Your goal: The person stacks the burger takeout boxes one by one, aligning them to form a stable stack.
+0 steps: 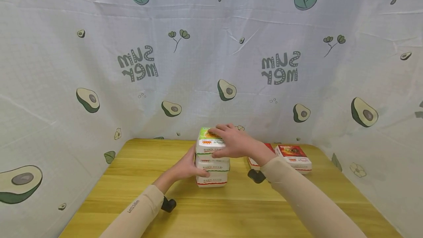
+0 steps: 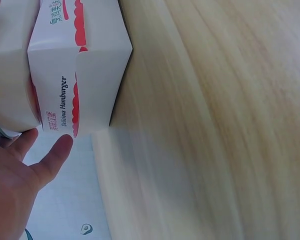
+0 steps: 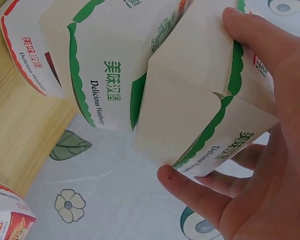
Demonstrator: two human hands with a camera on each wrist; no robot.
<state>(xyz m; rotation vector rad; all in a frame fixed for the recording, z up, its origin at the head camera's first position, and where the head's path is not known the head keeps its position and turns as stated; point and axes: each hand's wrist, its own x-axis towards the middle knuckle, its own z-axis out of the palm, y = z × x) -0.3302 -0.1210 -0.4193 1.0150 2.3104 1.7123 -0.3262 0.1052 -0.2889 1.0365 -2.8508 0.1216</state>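
Note:
Three white burger boxes stand in a stack on the wooden table. The bottom box (image 1: pixel 211 181) has red scalloped trim; the middle box (image 3: pixel 107 75) and top box (image 3: pixel 190 110) have green trim. My right hand (image 1: pixel 236 144) grips the top box from the right, thumb on its front and fingers over the top and far side. In the right wrist view that box sits at a slight angle to the middle one. My left hand (image 1: pixel 185 166) holds the stack's left side around the middle box, thumb across the front, fingers (image 2: pixel 55 157) along the side and back.
Two red-topped burger boxes stand to the right: one box (image 1: pixel 294 155) in plain sight, another box (image 1: pixel 252 163) partly hidden behind my right forearm. A white curtain (image 1: pixel 198 65) with avocado and leaf prints hangs behind the table (image 1: pixel 109 194).

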